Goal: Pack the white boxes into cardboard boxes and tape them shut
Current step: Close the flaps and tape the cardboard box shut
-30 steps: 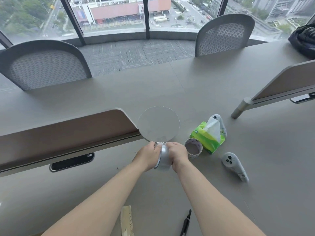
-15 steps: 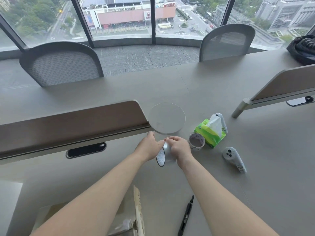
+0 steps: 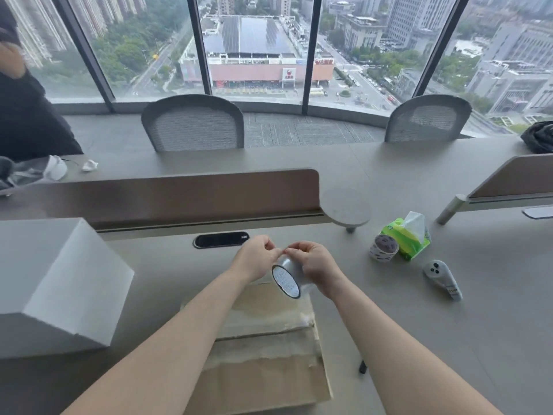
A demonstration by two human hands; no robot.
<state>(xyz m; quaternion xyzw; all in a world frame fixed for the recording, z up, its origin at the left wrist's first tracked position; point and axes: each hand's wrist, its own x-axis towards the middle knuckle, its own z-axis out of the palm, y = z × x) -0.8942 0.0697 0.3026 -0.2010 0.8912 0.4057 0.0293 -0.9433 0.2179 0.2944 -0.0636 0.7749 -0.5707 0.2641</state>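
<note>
The roll of clear tape [image 3: 287, 280] is held over the far end of the cardboard box [image 3: 263, 360], whose flaps lie flat, likely so a strip can be drawn along the seam. The right hand [image 3: 315, 266] grips the roll. The left hand [image 3: 257, 259] pinches at its top, probably lifting the free end, though the film is too clear to see. A white box [image 3: 59, 280] waits at left, and a second tape roll [image 3: 384, 248] sits at right.
</note>
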